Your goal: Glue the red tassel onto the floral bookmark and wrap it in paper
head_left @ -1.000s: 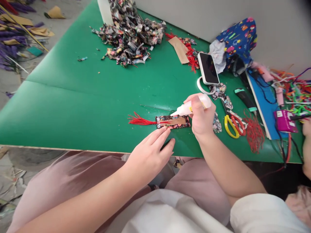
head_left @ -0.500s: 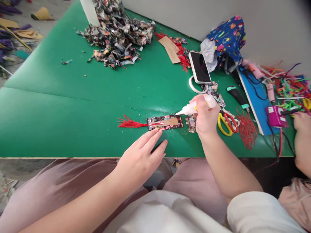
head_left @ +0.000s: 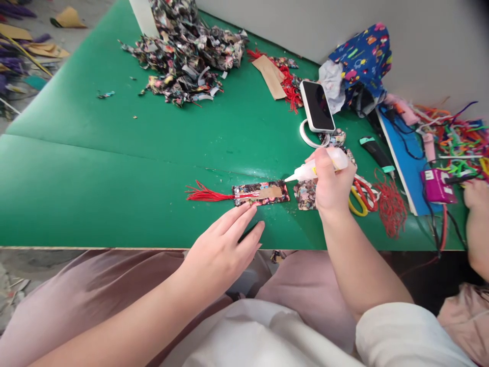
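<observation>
A fabric-edged bookmark (head_left: 270, 192) with a brown card centre lies flat on the green table (head_left: 153, 153). From its left end runs a red tassel (head_left: 208, 193). My left hand (head_left: 225, 232) is open, its fingertips touching the bookmark's near edge. My right hand (head_left: 333, 183) is wrapped round a white glue bottle (head_left: 310, 169), tilted so its nozzle points left, at the far right corner of the bookmark. Whether the tip touches I cannot tell. Under and beside my right hand lies a patterned fabric piece (head_left: 304, 194), partly hidden.
Right of my hand lie scissors (head_left: 362, 196), red cords (head_left: 389, 209) and a black-green cutter (head_left: 377, 154). Beyond are a phone (head_left: 318, 106), a tape roll (head_left: 305, 135) and a heap of fabric scraps (head_left: 198, 56). Another person's hand (head_left: 477, 196) is by a purple box (head_left: 438, 186).
My right hand has moved slightly right with the glue bottle, and its nozzle has shifted toward the bookmark's right corner. My left hand stays at the bookmark's edge.
</observation>
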Demonstrator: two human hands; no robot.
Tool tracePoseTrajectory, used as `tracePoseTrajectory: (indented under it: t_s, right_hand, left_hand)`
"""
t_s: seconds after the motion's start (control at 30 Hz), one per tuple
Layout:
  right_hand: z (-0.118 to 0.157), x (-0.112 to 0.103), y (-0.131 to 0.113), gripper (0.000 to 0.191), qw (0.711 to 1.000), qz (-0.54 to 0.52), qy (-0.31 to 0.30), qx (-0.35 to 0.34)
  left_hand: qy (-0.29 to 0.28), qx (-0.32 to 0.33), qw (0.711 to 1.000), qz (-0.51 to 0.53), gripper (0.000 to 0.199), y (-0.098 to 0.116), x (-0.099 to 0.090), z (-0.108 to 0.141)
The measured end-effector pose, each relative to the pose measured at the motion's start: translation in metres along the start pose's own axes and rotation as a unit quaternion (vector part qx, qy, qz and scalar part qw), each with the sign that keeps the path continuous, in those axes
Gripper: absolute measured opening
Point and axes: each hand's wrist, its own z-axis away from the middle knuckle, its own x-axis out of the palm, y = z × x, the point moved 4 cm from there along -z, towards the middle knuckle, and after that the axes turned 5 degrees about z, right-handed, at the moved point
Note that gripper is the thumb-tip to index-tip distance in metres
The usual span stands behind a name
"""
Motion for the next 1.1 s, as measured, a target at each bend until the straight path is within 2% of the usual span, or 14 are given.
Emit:
tracePoseTrajectory:
  t_s: [0.47,0.93,1.1]
  right_hand:
    - [-0.0005,0.0032,0.0007,0.033,1.000,-0.021,-0.002,-0.003]
    - [0.0008,-0.0015,0.0023,0.030,0.999,-0.026,0.010,0.043]
    - [-0.0016,-0.0065,-0.0004,0.031,0.998,-0.043,0.032,0.019]
  left_hand:
    - [0.005,0.002,1.000,0.008,0.027,0.0007,-0.0006,-0.0004]
    - [0.006,-0.006,1.000,0.011,0.027,0.0001,-0.0004,0.0005]
    - [0.011,0.000,1.000,0.016,0.027,-0.0001,-0.0005,0.0027]
